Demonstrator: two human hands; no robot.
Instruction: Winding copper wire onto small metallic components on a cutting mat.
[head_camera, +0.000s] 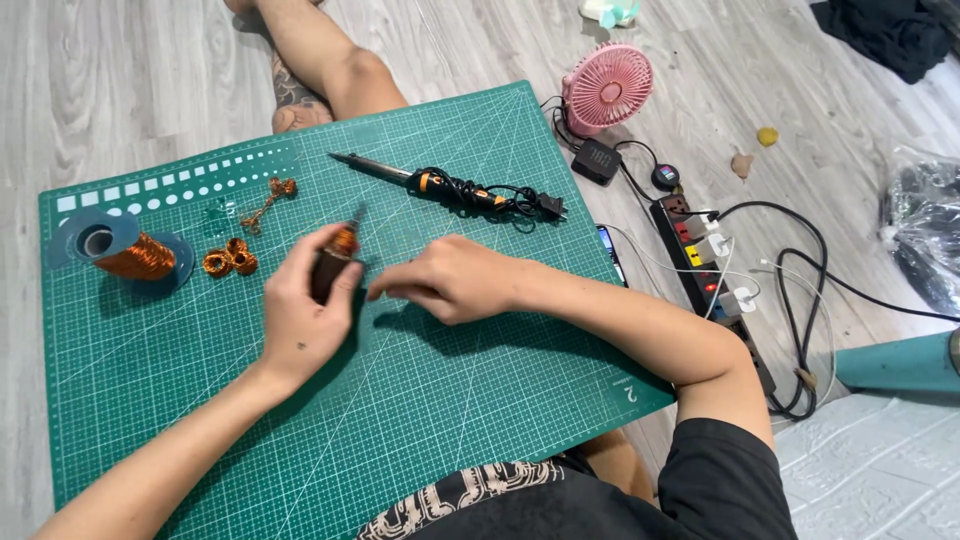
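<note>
Near the middle of the green cutting mat (420, 400), slightly toward its far edge: left hand (300, 320), fingers curled and closed around a dark motor armature (330, 265) wound with copper wire, its thin shaft pointing up and away. Just right of the armature: right hand (450, 280), thumb and fingertips pressed together in a pinch close to it; whether a wire strand sits in the pinch, impossible to tell. Left of the armature on the mat: two small copper wire coils (230, 261), touching each other. Farther left: a copper wire spool (125, 250) with blue flanges, lying on its side. Beyond the armature, toward the mat's far edge: a soldering iron (440, 183), cord bundled around the handle. Off the mat's far right corner: a pink desk fan (607, 88) and a power strip (705, 265) on the wooden floor.
</note>
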